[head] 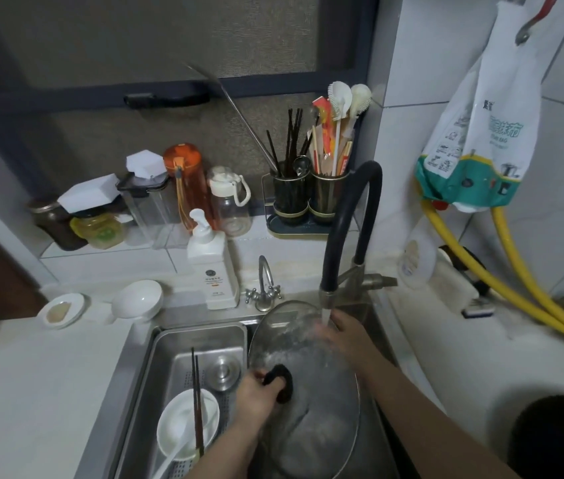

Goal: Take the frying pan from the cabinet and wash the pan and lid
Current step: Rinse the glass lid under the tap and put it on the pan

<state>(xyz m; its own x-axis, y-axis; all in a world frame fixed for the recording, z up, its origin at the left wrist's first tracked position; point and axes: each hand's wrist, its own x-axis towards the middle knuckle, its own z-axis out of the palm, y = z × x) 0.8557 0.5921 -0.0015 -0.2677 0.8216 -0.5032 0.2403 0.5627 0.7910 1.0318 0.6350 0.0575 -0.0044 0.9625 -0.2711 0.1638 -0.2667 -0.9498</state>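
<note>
- Glass lid (303, 385) held tilted over the sink's right basin, under the tap (349, 236); water (325, 314) runs onto its upper edge.
- L hand (256, 397) grips the lid's black knob (278, 382), fingers curled round it.
- R hand (341, 331) lies on the lid's upper right part, right by the stream; blurred, fingers look spread flat on the glass, not holding anything.
- Pan: can't tell for sure; something dark sits under the lid in the basin, mostly hidden.
- Metal drain tray (201, 344) in the left basin: white bowl (187, 423) w/ chopsticks (197, 406) laid across it, white spoon (169, 461) at the bowl's near edge, small steel lid (225, 371) behind.
- Counter left of sink: white soap dish (62, 311), upturned white bowl (138, 299), soap pump bottle (213, 267) next to a small second tap (265, 283).
- Sill behind: jars, orange bottle (187, 181), clear bottle (228, 202), utensil holder (308, 198) w/ chopsticks & brushes.
- R wall: plastic bag (481, 133) hanging, yellow hoses (515, 271) below.
</note>
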